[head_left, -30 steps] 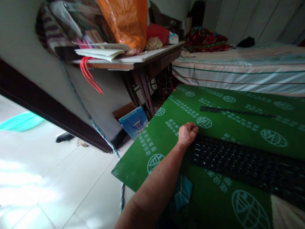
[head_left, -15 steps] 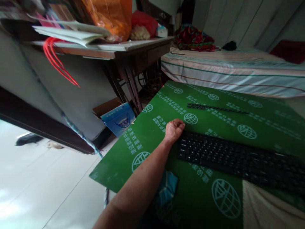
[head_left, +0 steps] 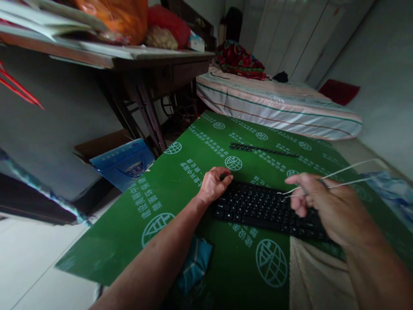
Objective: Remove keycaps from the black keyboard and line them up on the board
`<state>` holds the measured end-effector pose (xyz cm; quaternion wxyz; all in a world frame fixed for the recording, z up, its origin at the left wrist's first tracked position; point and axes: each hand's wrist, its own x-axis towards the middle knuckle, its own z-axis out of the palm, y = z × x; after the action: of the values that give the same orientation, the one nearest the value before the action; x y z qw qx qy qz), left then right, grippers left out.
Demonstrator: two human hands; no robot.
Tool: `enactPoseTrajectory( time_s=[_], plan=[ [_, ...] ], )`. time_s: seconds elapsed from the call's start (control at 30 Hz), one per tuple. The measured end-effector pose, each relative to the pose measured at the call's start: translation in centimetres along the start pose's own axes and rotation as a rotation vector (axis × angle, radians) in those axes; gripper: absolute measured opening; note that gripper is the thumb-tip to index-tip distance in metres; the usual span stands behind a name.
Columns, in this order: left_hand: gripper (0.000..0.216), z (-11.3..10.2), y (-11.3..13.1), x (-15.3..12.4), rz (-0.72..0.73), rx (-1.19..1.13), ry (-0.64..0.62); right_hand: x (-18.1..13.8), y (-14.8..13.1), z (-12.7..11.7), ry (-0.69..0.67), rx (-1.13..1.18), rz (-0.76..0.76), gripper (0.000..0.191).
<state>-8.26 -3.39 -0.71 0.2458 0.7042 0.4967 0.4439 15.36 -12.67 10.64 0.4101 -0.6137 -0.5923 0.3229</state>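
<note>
My left hand is closed at the upper left corner of a black keyboard, fingers curled at its edge. A dark bit shows between thumb and forefinger, most likely the keyboard's corner. Over the keyboard's right part, my right hand is slightly blurred and grips a wire keycap puller. Its two thin prongs point left over the keys, with small bent tips, and its wire loop runs back to the right. Behind the keyboard lies a row of small black pieces with pale marks, apparently keycaps.
The green printed board carries everything. A beige cloth lies below the keyboard, a teal cloth by my left forearm. Left stand a loaded desk and a blue box; a bed is behind.
My right hand has come into view from the right with the wire keycap puller, over the keyboard. My left hand stays at the keyboard's corner. The camera view has swung right.
</note>
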Motion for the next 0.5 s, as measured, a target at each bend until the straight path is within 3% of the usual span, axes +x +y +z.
enactPoseTrajectory(
  time_s=[0.1,0.23,0.5],
  plan=[
    [0.016,0.1,1.0,-0.4,0.189,0.087,-0.064,1.2,1.3,2.8,-0.133,0.045,0.057,0.036],
    [0.022,0.5,1.8,-0.9,0.338,0.153,-0.196,3.0,3.4,4.8,-0.208,0.044,0.086,0.032],
    [0.027,0.8,2.5,-1.3,0.41,0.242,-0.391,4.8,4.7,6.6,-0.238,0.007,0.074,0.028]
  ],
)
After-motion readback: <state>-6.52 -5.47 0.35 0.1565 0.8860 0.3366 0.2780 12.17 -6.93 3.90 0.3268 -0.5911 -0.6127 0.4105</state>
